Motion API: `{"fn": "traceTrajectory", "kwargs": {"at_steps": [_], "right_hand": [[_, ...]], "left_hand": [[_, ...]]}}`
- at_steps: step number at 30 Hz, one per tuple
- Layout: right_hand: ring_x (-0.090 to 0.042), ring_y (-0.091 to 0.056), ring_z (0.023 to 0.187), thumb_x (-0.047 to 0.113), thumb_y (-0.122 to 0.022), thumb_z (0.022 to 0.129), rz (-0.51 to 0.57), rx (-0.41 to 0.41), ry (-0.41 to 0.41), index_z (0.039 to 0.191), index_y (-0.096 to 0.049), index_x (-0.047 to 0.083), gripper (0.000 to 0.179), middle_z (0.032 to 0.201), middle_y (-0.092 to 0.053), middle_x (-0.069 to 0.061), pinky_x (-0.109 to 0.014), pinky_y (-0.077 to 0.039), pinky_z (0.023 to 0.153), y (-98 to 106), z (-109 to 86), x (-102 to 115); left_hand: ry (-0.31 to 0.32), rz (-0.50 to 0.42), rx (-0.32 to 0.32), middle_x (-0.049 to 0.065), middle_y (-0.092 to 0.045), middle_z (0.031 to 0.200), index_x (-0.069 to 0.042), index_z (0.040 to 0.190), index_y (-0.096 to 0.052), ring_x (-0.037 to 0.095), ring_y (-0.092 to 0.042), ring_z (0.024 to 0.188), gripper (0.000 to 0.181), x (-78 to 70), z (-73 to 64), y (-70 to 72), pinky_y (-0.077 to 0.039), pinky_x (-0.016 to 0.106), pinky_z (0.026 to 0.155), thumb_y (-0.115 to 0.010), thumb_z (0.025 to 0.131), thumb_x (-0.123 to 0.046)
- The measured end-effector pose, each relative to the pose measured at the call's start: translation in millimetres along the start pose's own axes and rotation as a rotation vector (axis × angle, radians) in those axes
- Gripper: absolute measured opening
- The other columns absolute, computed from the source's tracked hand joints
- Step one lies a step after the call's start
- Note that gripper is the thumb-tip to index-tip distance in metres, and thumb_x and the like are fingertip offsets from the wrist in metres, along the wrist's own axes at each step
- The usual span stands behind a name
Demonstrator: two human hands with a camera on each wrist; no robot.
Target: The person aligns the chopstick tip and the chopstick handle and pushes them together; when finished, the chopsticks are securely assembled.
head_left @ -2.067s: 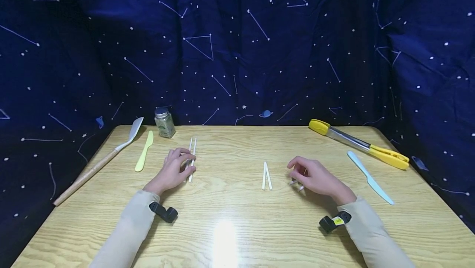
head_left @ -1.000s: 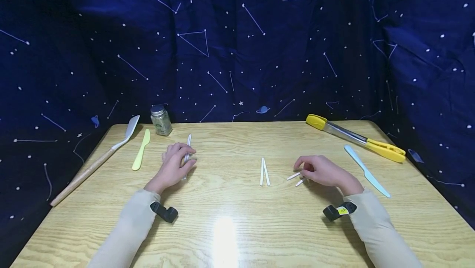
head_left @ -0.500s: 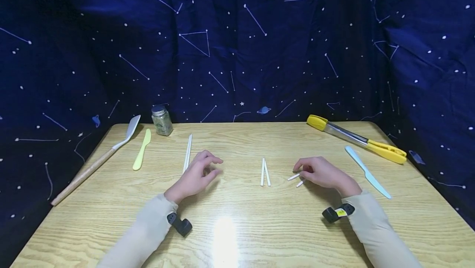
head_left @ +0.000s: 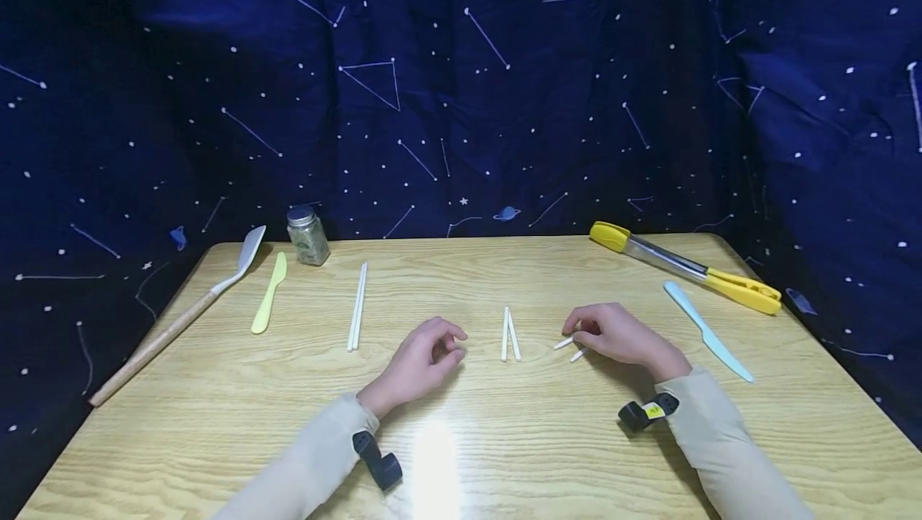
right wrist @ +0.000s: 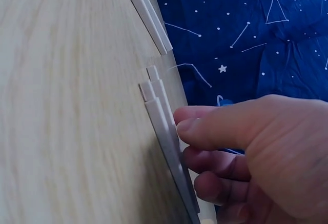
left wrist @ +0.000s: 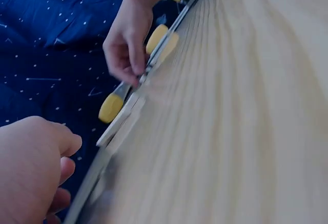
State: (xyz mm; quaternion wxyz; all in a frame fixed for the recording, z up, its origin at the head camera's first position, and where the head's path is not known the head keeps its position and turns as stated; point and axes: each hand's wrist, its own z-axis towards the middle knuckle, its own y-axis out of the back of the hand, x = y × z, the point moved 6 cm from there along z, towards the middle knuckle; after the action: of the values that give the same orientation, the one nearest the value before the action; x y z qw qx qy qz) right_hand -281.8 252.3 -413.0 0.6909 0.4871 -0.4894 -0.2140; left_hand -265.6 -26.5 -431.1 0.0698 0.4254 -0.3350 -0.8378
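Note:
A pair of long white chopsticks (head_left: 357, 308) lies almost side by side on the left of the table. My left hand (head_left: 418, 364), fingers loosely bent, is above the wood between that pair and two short white sticks (head_left: 510, 336), which meet at their far ends. It holds nothing. Over on the right, my right hand (head_left: 615, 334) covers part of two more short white sticks (head_left: 564, 342). In the right wrist view these sticks (right wrist: 166, 131) have narrower, stepped ends; the bent thumb and fingertips (right wrist: 187, 126) are right at their edge, not wrapped round them.
Far left lie a wooden-handled spatula (head_left: 173, 332) and a yellow knife (head_left: 270, 296); a lidded glass jar (head_left: 308, 240) stands at the back. Yellow-ended tongs (head_left: 684, 268) and a light blue knife (head_left: 709, 334) lie right. A dark starry cloth (head_left: 461, 104) hangs behind the table.
My left hand has let go of the long chopsticks, which now lie closer together, and has moved right and nearer. The right hand first shifted slightly right along its sticks, then stayed.

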Motion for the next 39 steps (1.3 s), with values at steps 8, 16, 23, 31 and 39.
{"fn": "traceTrajectory", "kwargs": {"at_steps": [8,16,23,31,39], "right_hand": [[-0.006,-0.044,0.062,0.002,-0.066,0.087,0.044,0.012,0.003,0.094,-0.07,0.012,0.013,0.069,-0.054,0.006,-0.022,-0.039,0.058,-5,0.0,-3],[-0.008,-0.044,0.063,0.001,-0.067,0.085,0.062,0.014,-0.031,0.092,-0.069,0.013,0.014,0.069,-0.053,0.005,-0.022,-0.037,0.056,-5,1.8,-6],[-0.006,-0.042,0.059,0.002,-0.066,0.084,0.058,-0.013,-0.025,0.088,-0.067,0.012,0.012,0.066,-0.047,0.006,-0.021,-0.035,0.054,-9,2.6,-6],[-0.004,-0.038,0.058,0.002,-0.065,0.085,0.047,-0.028,-0.01,0.088,-0.066,0.008,0.007,0.064,-0.043,0.005,-0.021,-0.032,0.053,-7,6.0,1],[-0.004,-0.038,0.057,0.003,-0.064,0.085,0.04,-0.042,-0.028,0.087,-0.066,0.009,0.007,0.063,-0.043,0.007,-0.021,-0.033,0.053,-11,5.8,-4]], "left_hand": [[0.038,0.116,-0.09,-0.007,-0.057,0.071,-0.014,0.087,-0.067,0.007,-0.047,0.07,0.014,-5.9,17.9,-24.7,-0.037,0.026,0.07,-0.076,0.08,-0.023],[0.195,0.161,-0.133,-0.006,-0.052,0.061,-0.016,0.078,-0.067,0.007,-0.042,0.063,0.026,-3.7,31.2,-36.8,-0.038,0.034,0.077,-0.077,0.075,-0.04],[0.219,0.214,-0.106,-0.013,-0.049,0.053,-0.019,0.069,-0.07,0.006,-0.042,0.061,0.022,-6.7,30.5,-40.2,-0.028,0.027,0.07,-0.078,0.074,-0.04],[0.238,0.228,-0.187,-0.013,-0.052,0.054,-0.017,0.068,-0.069,0.007,-0.046,0.062,0.009,-1.7,22.8,-27.3,-0.028,0.027,0.069,-0.07,0.077,-0.02],[0.226,0.229,-0.221,-0.011,-0.052,0.055,-0.012,0.074,-0.072,0.009,-0.046,0.062,0.009,2.7,15.6,-16.5,-0.031,0.027,0.067,-0.071,0.081,-0.018]]}}
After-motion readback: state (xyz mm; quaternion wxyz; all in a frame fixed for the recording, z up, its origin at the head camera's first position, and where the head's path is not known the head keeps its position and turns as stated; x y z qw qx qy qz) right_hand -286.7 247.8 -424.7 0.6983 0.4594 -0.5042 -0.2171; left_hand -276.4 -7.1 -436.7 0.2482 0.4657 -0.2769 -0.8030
